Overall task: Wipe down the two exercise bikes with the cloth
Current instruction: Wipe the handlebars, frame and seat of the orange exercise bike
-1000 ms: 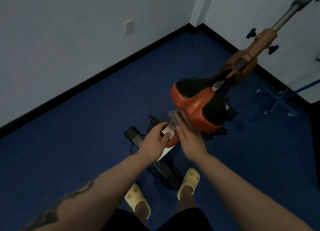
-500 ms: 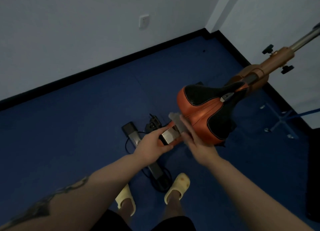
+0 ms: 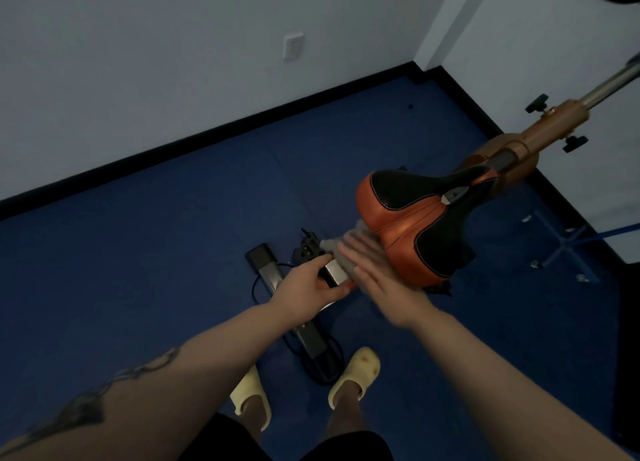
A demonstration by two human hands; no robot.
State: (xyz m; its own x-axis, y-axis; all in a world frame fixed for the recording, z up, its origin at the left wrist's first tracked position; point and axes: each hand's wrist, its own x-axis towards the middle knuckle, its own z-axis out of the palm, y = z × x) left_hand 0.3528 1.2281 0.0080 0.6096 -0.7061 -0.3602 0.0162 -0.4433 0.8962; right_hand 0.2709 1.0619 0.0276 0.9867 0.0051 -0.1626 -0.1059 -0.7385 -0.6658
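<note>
Wiping under the rear edge of the saddle (image 3: 412,225) on one orange-and-black exercise bike (image 3: 498,149). The right hand (image 3: 372,270) lies flat, fingers straight and together, pressing a grey cloth (image 3: 341,247) against the frame just below the saddle's back rim. The cloth shows only beyond the fingertips and along the hand's far edge; the rest is hidden under the palm. The hand is motion-blurred, so exactly how much cloth sits beneath it cannot be told.

The left hand (image 3: 308,282), just beside the right and on the near side of it, grips a squared metal block (image 3: 334,270) of the seat mount, thumb on top and fingers curled under. It appears to steady the bike.

To do this step well, judged from here:
- keep the palm flat so the cloth stays spread, not bunched at the fingertips
- work outward from the braced hand toward the saddle rim, then up over the stitched top
- hold the brace firm; the saddle sits on a post and may swivel under pressure
- mind the black cable (image 3: 332,360) looped on the blue floor (image 3: 138,252) below the grip, near the yellow slippers (image 3: 353,374)

Second bike not in view.

Writing: none readable. A small grey badge (image 3: 452,194) sits on the saddle's centre line beyond the grip, too small to make out. The white wall socket (image 3: 293,46) carries no legible marks.
</note>
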